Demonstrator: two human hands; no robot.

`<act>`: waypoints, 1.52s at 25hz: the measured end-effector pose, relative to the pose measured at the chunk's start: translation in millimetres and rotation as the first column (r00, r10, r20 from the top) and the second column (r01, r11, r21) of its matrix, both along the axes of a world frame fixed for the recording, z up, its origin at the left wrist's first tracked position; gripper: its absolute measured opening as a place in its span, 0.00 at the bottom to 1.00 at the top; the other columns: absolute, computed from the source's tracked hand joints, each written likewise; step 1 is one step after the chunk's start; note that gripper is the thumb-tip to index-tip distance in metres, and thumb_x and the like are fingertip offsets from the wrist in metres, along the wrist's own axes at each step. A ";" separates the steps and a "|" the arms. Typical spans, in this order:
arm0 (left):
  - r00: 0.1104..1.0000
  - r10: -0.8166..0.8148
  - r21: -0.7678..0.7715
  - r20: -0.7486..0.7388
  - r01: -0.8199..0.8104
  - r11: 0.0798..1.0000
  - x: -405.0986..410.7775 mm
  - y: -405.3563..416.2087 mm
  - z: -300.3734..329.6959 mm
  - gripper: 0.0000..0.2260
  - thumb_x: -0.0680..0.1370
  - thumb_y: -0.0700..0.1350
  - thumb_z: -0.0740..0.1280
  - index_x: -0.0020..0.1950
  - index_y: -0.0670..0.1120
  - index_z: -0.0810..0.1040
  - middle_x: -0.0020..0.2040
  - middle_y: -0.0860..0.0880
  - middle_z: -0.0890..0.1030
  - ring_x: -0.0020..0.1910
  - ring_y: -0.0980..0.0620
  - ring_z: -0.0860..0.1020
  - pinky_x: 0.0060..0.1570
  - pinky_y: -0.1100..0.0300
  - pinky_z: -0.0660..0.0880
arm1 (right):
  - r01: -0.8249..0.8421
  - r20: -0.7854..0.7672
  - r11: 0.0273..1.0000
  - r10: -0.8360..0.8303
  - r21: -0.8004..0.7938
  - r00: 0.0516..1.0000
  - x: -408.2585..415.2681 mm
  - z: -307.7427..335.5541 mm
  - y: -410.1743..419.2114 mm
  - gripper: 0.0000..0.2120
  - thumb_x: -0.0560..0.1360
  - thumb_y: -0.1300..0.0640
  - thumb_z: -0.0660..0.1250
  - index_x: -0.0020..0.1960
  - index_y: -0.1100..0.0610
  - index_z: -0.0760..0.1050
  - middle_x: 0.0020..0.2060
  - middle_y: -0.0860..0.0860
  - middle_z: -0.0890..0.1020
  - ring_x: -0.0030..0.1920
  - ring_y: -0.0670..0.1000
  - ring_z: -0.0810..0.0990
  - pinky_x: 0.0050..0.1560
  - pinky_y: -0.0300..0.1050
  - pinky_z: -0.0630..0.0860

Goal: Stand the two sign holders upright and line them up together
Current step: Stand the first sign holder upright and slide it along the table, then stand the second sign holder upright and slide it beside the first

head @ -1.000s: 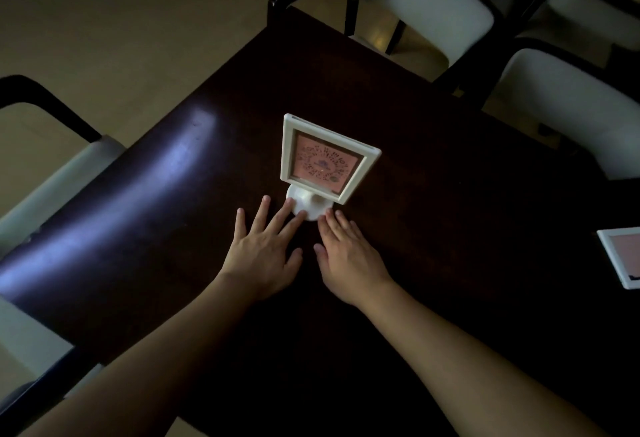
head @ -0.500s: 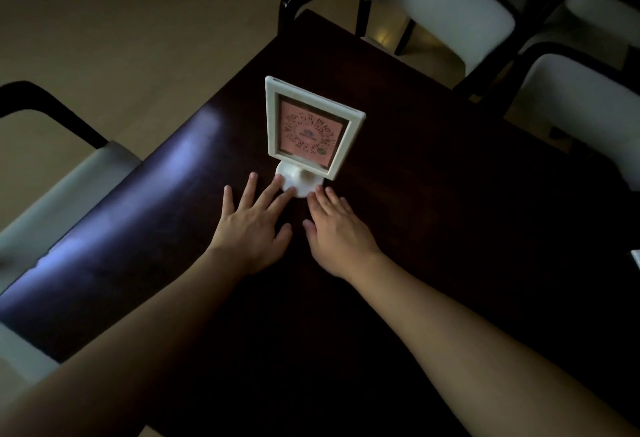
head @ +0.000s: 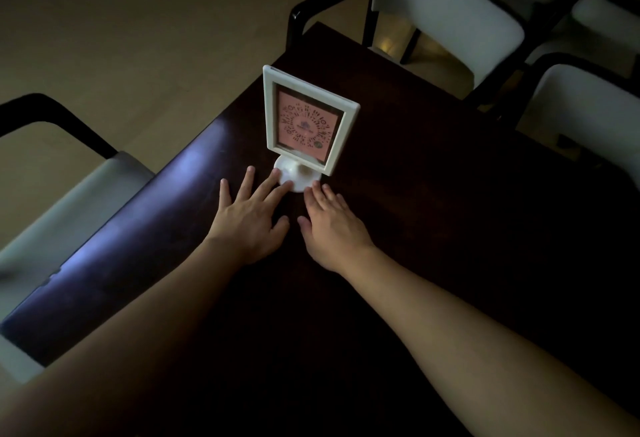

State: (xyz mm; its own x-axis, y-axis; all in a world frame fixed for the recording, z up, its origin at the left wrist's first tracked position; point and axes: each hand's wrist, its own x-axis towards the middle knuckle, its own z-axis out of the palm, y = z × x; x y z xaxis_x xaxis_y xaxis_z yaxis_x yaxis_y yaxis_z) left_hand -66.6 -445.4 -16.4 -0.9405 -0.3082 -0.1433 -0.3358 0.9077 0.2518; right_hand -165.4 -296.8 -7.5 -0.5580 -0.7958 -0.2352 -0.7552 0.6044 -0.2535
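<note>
Head view: flat, spread left hand (head: 247, 225) and right hand (head: 334, 228) touch upright sign holder (head: 306, 124) near table (head: 450, 228) edge.

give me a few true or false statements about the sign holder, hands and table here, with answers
1. The sign holder stands upright on the table. True.
2. The left hand grips the frame. False: it lies flat, fingertips at the round base.
3. The right hand lies open on the table near the base. True.
4. Two sign holders are in view. False: only one.
5. The insert is blue. False: it is pink.
</note>
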 end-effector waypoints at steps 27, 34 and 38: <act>0.987 0.114 0.018 -0.116 -0.113 0.993 13.9 4.7 -13.9 0.36 0.75 0.71 0.49 0.79 0.59 0.44 0.81 0.49 0.53 0.79 0.41 0.46 0.72 0.32 0.49 | 0.118 0.077 0.992 -0.114 -0.043 0.990 -10.0 13.5 72.5 0.30 0.81 0.41 0.53 0.79 0.48 0.49 0.80 0.52 0.50 0.78 0.58 0.47 0.75 0.60 0.53; 0.988 -0.022 0.127 -0.153 0.042 0.991 -7.1 115.3 27.4 0.39 0.73 0.73 0.54 0.79 0.59 0.48 0.80 0.49 0.57 0.79 0.44 0.47 0.72 0.34 0.53 | 0.240 -0.006 0.961 -0.243 -0.136 0.970 -6.8 40.4 230.1 0.33 0.77 0.38 0.61 0.77 0.46 0.54 0.78 0.50 0.59 0.77 0.55 0.56 0.73 0.57 0.60; 0.979 -0.123 0.155 -0.165 0.148 0.977 -33.6 200.1 53.4 0.40 0.73 0.71 0.56 0.80 0.57 0.49 0.80 0.49 0.54 0.79 0.45 0.44 0.73 0.35 0.50 | 0.319 -0.105 0.933 -0.338 -0.166 0.935 -17.5 57.0 324.2 0.35 0.76 0.37 0.62 0.77 0.46 0.54 0.78 0.51 0.60 0.77 0.55 0.56 0.73 0.57 0.61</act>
